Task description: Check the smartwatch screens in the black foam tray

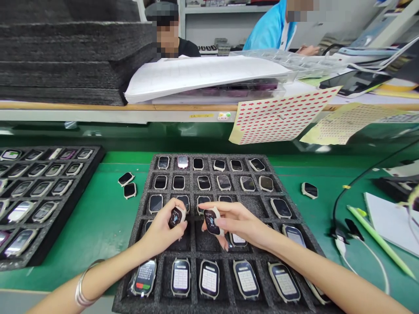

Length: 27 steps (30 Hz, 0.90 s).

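My left hand is closed around a small smartwatch body with a dark lit screen, held over the middle of a black foam tray. My right hand pinches a second smartwatch body, screen turned toward me, just right of the first. The tray holds several watch bodies in square pockets. Those in the front row show white lit screens. A few pockets under my hands look empty.
A second foam tray of watches lies at the left. Two loose watches and one more rest on the green mat. A green pen, cables and paper lie at right. Sticker sheets hang off the shelf; two people sit behind.
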Motion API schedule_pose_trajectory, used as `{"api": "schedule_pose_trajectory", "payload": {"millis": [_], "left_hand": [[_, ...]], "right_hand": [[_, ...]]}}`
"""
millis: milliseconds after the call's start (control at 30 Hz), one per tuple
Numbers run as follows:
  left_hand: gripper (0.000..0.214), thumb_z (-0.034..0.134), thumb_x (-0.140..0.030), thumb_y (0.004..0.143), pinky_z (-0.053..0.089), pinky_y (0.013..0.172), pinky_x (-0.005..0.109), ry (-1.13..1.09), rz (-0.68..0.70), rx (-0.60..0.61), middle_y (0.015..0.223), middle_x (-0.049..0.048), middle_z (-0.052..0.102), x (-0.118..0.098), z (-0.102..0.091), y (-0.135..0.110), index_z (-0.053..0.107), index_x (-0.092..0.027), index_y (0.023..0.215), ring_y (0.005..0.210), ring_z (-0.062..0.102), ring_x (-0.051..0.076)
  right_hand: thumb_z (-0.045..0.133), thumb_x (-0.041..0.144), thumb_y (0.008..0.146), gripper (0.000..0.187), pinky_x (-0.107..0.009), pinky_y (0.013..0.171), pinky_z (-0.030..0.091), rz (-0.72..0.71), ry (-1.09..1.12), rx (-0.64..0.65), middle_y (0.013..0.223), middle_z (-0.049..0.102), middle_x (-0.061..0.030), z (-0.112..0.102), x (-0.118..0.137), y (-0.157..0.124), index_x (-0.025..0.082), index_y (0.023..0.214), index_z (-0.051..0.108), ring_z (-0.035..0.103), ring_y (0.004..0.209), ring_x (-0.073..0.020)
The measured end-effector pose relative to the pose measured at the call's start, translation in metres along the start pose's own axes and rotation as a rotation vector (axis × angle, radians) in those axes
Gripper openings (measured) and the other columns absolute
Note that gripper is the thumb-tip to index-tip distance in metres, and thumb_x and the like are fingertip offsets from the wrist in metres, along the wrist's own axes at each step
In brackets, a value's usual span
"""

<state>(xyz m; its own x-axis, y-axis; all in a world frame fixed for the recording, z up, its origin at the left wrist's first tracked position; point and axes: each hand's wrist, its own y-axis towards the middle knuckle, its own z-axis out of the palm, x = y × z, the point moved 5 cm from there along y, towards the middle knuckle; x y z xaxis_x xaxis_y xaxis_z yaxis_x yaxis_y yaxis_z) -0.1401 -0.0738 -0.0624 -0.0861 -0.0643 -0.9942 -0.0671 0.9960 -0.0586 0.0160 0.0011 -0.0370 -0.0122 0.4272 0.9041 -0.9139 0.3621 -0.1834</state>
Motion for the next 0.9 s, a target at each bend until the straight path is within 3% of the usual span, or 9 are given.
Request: {"api": "schedule_pose_trajectory", "payload": {"millis": [900], "left_hand": [[0.021,0.048,-0.005,0.079,0.039,0.050,0.018,-0.039,0.031,0.018,0.068,-0.0088,0.040,0.0066,-0.0023,0.0011,0.041,-0.022,0.091,0.050,0.042,0.006]], "right_hand": [[0.069,0.029,0.082,0.046,-0.023,0.049,0.053,0.032,-0.007,-0.046,0.090,0.067,-0.0082,0.0001,-0.0097,-0.0008,0.014,0.124,0.058,0.062,0.053,-0.0108]]}}
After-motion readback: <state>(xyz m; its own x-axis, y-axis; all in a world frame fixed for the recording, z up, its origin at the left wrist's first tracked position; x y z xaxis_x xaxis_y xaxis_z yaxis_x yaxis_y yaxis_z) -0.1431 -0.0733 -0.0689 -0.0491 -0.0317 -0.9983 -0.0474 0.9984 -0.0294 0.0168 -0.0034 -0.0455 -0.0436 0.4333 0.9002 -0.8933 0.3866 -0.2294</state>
